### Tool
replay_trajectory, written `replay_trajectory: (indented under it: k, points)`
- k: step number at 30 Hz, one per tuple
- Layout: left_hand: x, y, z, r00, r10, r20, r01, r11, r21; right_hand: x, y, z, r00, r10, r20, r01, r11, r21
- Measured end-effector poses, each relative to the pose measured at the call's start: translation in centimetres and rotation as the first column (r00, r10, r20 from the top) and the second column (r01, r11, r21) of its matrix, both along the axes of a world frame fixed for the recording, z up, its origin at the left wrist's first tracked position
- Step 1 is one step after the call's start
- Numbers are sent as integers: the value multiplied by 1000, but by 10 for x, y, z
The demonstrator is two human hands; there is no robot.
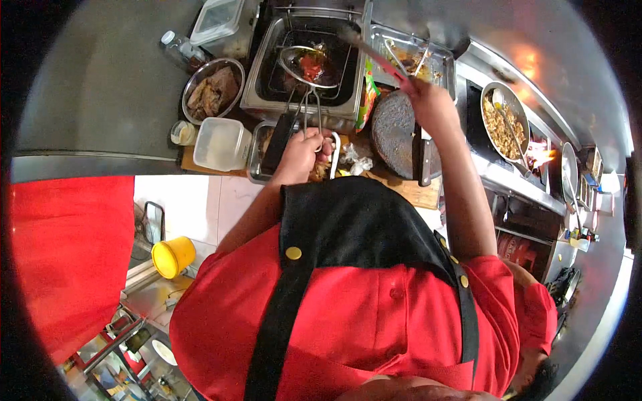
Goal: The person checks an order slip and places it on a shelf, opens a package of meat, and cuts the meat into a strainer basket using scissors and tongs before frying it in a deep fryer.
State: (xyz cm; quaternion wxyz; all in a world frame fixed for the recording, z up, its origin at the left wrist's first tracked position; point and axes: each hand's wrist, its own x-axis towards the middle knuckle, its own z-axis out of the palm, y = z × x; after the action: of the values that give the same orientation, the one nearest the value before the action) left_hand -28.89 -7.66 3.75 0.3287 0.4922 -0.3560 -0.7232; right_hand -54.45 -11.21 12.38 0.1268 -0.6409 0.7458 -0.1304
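My left hand (302, 155) is closed round the wire handle of a strainer (307, 85). The strainer's round bowl is over the deep fryer (251, 93), with a bright red piece of food (310, 67) in it. A black handle (277, 142) and a white curved handle (335, 155) are close beside this hand. My right hand (433, 105) is closed on a long utensil with a red handle (384, 61); its far end is blurred above the fryer's right side. Below that hand, a round dark board (394, 127) bears a black-handled knife (426, 164).
A steel bowl of meat (212, 90) and a plastic tub (221, 144) are on the left. At the right, a pan of food (506, 123) sits near open flames (539, 154). A steel tray (438, 63) lies behind the board. A yellow bucket (172, 256) is lower left.
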Motion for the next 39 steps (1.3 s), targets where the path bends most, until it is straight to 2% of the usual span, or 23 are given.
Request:
replay_trajectory:
  k: [1,2,4,7,10,12,15,16,18,20,21,22,25,28,30,33,35,37,39]
  points:
    - [1,2,0,1000,-4,21,4,1000,9,-4,3,2,999,-24,-22,25,999,38]
    - [3,0,-1,999,-7,44,6,1000,10,-6,6,2,999,-2,50,4,999,-42]
    - [1,-1,-18,1000,24,-7,-24,1000,14,-4,10,8,998,-19,66,21,999,-38]
    - [-7,2,14,999,22,28,-22,1000,12,-6,12,-2,998,-17,66,20,999,-47]
    - [-4,-6,-20,1000,21,-11,-20,1000,22,-6,10,-10,993,-13,120,19,999,-51]
    - [-7,-4,-16,995,74,-63,-71,997,37,-4,14,-11,992,3,126,4,998,-56]
    - [-4,-1,7,996,-9,-88,11,1000,21,-3,13,-9,994,17,112,-11,998,-55]
    - [-1,-5,-10,994,-50,-96,47,998,-34,-2,13,-9,995,7,102,-1,998,-55]
    - [-1,-9,-34,988,18,-151,-13,999,37,-1,11,-14,994,-10,112,16,999,-48]
    - [-3,-5,-31,989,5,-146,-3,1000,13,-3,10,-17,994,74,86,-72,997,-33]
    - [-3,-2,-29,990,-2,-139,1,1000,-3,3,9,-8,996,84,-28,-83,995,50]
    - [-2,4,-31,991,-9,-136,9,1000,6,12,9,-1,997,77,-25,-75,995,58]
    - [4,10,-54,989,38,-143,-46,997,-57,36,-10,2,938,280,-206,-235,948,216]
    - [5,13,-48,984,71,-166,-69,997,15,46,-29,-19,902,327,-283,-284,941,182]
    - [5,16,-53,984,82,-156,-82,997,5,46,-36,-17,910,305,-282,-262,948,180]
    - [9,14,-54,985,85,-150,-86,996,-1,46,-42,-17,943,225,-244,-211,974,84]
    - [9,17,-54,986,63,-154,-62,998,12,50,-41,-15,936,224,-271,-193,972,137]
    - [8,14,-51,987,35,-158,-48,996,-79,55,-41,-16,932,250,-264,-212,963,163]
    - [7,12,-47,990,47,-131,-53,997,-47,54,-41,-14,926,275,-260,-231,955,188]
